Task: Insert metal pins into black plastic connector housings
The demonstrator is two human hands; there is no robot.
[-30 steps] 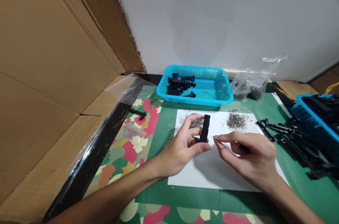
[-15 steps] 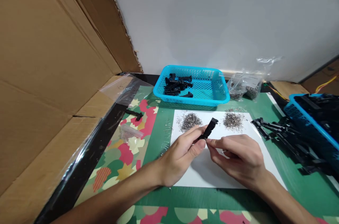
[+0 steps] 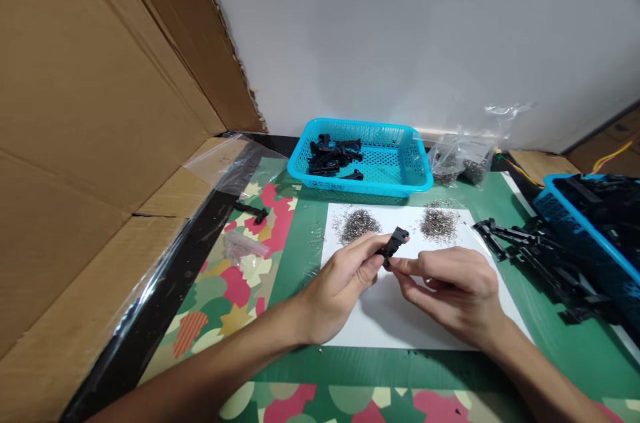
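Observation:
Over the white paper (image 3: 395, 323), my left hand (image 3: 343, 279) grips a black plastic part (image 3: 395, 242) between thumb and fingers, its far end pointing up and to the right. My right hand (image 3: 453, 283) is closed, thumb and forefinger pinched together against the part's lower end. Whatever sits in that pinch is too small to make out. Behind my hands, two piles of tiny metal pieces lie on the paper: a left pile (image 3: 359, 226) and a right pile (image 3: 439, 223).
A blue basket (image 3: 360, 189) with several black parts stands at the back. Loose black parts (image 3: 545, 263) lie beside a fuller blue basket (image 3: 590, 216) on the right. Plastic bags of metal pieces (image 3: 474, 169) stand behind. Cardboard (image 3: 100, 76) walls the left; one black part (image 3: 253, 211) lies there.
The black part has turned and dipped slightly in my left hand, showing more of its notched side. My right hand keeps its pinch by the lower end. The view has shifted slightly.

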